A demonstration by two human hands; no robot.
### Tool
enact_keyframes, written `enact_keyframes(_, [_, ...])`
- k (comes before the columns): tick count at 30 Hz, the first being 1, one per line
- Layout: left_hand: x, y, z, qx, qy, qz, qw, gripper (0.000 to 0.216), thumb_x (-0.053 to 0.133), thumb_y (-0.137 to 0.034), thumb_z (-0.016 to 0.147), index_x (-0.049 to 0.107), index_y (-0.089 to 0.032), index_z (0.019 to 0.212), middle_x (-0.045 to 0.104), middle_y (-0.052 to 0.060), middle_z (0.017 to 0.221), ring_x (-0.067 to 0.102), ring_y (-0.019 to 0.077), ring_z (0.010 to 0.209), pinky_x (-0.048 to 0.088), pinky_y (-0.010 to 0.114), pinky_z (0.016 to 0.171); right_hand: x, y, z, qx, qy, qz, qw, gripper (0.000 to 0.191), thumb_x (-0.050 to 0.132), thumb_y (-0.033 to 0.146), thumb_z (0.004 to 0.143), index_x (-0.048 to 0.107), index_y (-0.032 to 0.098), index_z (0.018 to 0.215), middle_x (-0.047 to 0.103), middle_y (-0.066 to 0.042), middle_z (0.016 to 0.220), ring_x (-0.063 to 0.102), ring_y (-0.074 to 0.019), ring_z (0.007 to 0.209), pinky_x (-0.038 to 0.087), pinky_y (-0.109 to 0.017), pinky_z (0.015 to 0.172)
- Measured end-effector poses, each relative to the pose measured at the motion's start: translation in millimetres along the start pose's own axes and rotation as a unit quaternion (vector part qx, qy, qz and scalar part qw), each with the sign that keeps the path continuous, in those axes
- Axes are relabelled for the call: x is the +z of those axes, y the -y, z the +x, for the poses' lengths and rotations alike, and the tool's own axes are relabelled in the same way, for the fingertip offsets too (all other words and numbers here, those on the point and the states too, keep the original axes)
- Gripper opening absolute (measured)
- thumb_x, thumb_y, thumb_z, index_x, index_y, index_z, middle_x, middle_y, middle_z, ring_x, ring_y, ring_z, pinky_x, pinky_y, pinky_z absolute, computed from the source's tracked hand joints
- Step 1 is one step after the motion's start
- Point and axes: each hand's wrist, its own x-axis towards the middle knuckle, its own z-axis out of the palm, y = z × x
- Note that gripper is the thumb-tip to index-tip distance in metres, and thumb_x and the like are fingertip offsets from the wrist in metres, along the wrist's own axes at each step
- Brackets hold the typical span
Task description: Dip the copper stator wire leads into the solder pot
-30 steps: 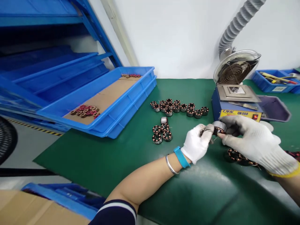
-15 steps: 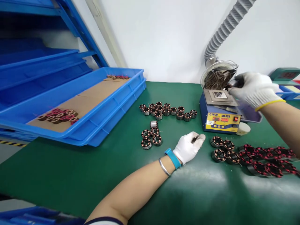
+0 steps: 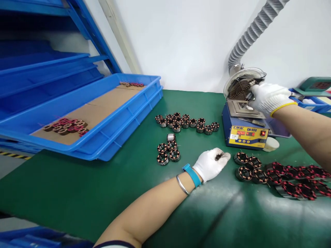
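Observation:
My right hand (image 3: 270,98), in a white glove with a yellow cuff edge, is closed on a small metal stator (image 3: 250,96) above the top plate of the blue and yellow solder pot (image 3: 244,134). Fingers hide most of that stator. My left hand (image 3: 211,164), gloved in white, hovers low over the table with thumb and fingertips pressed together; whatever they may hold is hidden. To its right stand copper-wound stators (image 3: 243,173), and to its left another small group of stators (image 3: 174,155), one lying on its side.
More stators (image 3: 177,127) form a cluster farther back on the green table (image 3: 124,193). Red-wound stators (image 3: 288,188) fill the right side. A blue tray (image 3: 103,153) with wound parts lies left. Behind the pot are a fan (image 3: 241,90) and grey hose (image 3: 254,32).
My right hand has moved left with the stator, from the pot's right side to over its top plate. My left hand keeps its pose; the view has shifted slightly.

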Motion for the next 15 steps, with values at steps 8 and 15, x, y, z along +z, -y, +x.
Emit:
enact_keyframes(8, [1, 0, 0, -0.012, -0.014, -0.044, 0.999, 0.025, 0.060, -0.042, 0.091, 0.067, -0.018, 0.090, 0.073, 0.004, 0.084, 0.065, 0.0158, 0.076, 0.050, 0.027, 0.072, -19, 1, -11, 0.029, -0.030, 0.009, 0.999, 0.057, 0.064, 0.053, 0.080, 0.062, 0.020, 0.126, 0.060, -0.020, 0.121, 0.061, -0.0381, 0.109, 0.052, -0.055, 0.082])
enact_keyframes(15, [0, 1, 0, 0.000, -0.071, -0.077, 0.995, 0.053, 0.062, -0.046, 0.091, 0.057, -0.016, 0.135, 0.074, 0.010, 0.114, 0.072, 0.0220, 0.095, 0.057, 0.036, 0.090, -8, 21, -64, 0.079, -0.037, 0.219, 0.972, 0.061, 0.072, 0.071, 0.063, 0.073, 0.037, 0.113, 0.068, -0.008, 0.086, 0.066, -0.0338, 0.083, 0.053, -0.058, 0.073])
